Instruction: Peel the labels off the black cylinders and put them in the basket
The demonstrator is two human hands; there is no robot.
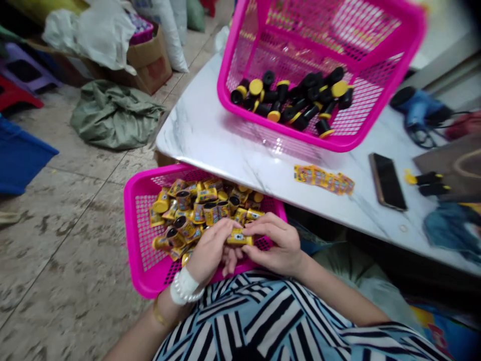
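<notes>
Over the lower pink basket [132, 240], both of my hands are closed on one small yellow-labelled cylinder [239, 237]. My left hand [211, 248], with a white band and a beaded bracelet at the wrist, grips its left part. The thumb and fingers of my right hand [276, 245] pinch its right end. Beneath them, the basket holds many labelled cylinders [184, 199] with yellow ends and dark openings. On the table, a strip of yellow printed stickers [323, 179] lies flat. An upper pink basket [291, 138] contains black cylinders [300, 103] with yellow caps, bare of labels.
The white marble-patterned table [195, 130] runs across to the right, its edge overhanging the lower basket. A phone [388, 181], a blue tool [419, 113] and a bag [454, 165] lie on it. On the floor are a green sack [112, 115], a cardboard box [150, 62] and stools [26, 67].
</notes>
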